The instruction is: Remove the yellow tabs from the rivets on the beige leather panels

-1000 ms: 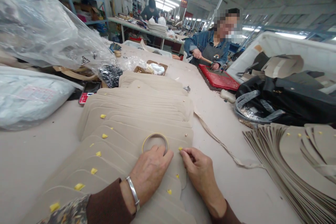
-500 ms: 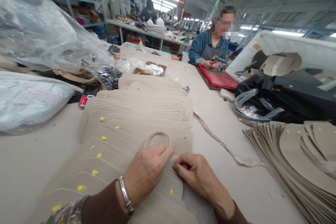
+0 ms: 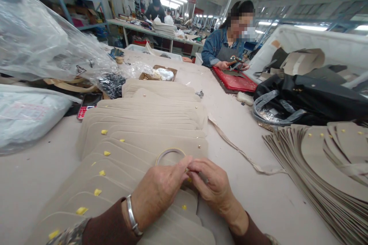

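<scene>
My left hand [image 3: 161,183], a metal bangle at its wrist, is closed on a thin yellow-edged roll of tape [image 3: 171,151]. The ring stands up behind the fingers. My right hand [image 3: 214,185] is closed in a pinch, its fingertips meeting those of the left. What it pinches is mostly hidden; a speck of yellow shows just below the fingertips. Both hands are over overlapping beige panels [image 3: 143,141], spread like shingles. Small yellow tabs [image 3: 97,192] stick to several panels, and some carry a small metal stud [image 3: 199,146] near the right edge.
At right lie a fanned stack of beige strips [image 3: 310,176], a black bag [image 3: 310,99] and a white bin [image 3: 299,32]. Fabric tape [image 3: 230,143] trails across the table. Plastic-wrapped bundles [image 3: 31,115] and a phone [image 3: 89,105] are left. Across the table a co-worker [image 3: 221,48] handles tools over a red board [image 3: 234,80].
My right hand has moved up and left, so its fingertips now meet my left hand's. The left hand still holds the tape roll. The whole view has shifted slightly.
</scene>
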Demonstrator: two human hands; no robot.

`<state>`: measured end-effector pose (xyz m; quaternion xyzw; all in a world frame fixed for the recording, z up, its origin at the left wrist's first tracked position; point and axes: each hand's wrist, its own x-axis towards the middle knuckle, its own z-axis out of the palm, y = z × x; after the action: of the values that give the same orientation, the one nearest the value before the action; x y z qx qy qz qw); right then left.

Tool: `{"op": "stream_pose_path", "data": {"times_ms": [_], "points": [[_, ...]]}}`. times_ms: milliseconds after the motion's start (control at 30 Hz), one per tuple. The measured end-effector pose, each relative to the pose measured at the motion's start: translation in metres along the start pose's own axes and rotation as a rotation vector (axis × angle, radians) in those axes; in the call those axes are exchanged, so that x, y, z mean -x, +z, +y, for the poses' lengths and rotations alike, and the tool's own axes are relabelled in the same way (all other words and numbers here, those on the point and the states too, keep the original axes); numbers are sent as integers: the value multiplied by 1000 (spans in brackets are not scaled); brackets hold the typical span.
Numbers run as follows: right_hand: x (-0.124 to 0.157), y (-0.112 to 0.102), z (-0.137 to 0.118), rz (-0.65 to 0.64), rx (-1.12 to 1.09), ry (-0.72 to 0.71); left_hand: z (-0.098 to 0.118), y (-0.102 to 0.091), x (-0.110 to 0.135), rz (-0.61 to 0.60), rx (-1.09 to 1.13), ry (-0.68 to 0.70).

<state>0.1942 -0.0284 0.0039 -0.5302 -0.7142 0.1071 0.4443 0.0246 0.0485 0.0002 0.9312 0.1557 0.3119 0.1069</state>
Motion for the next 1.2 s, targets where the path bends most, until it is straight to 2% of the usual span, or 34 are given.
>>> {"op": "stream_pose_path", "data": {"times_ms": [167,367,433,567,600,667,767,800,867,933,1000,1100,1200], "points": [[2,4,-3,41,126,-19,3,1,2,-17,21,-6],[2,5,-9,118,183,9,6,-3,-1,-132,8,-96],[0,4,-13,129,136,119,7,-3,-3,-117,-26,-85],[-3,3,-23,102,-189,573,8,-2,-5,-43,-32,-57],[-3,4,-26,96,-251,648,8,-2,-5,-33,-29,-56],[-3,6,-27,102,-247,663,9,-2,-5,-20,-28,-55],[-1,6,-20,147,-51,537,16,-4,-4,24,-3,-35],[-1,4,-14,169,-22,542,19,-5,-3,40,17,-19],[0,-4,-1,199,-88,671,24,-7,-2,45,51,10],[2,-15,12,170,-263,849,26,-7,-3,-16,21,1],[6,-23,20,76,-400,951,23,-6,-5,-130,-68,-61],[12,-27,24,-49,-476,985,14,-3,-9,-303,-172,-160],[13,-24,23,-74,-448,996,10,0,-13,-387,-178,-200]]}}
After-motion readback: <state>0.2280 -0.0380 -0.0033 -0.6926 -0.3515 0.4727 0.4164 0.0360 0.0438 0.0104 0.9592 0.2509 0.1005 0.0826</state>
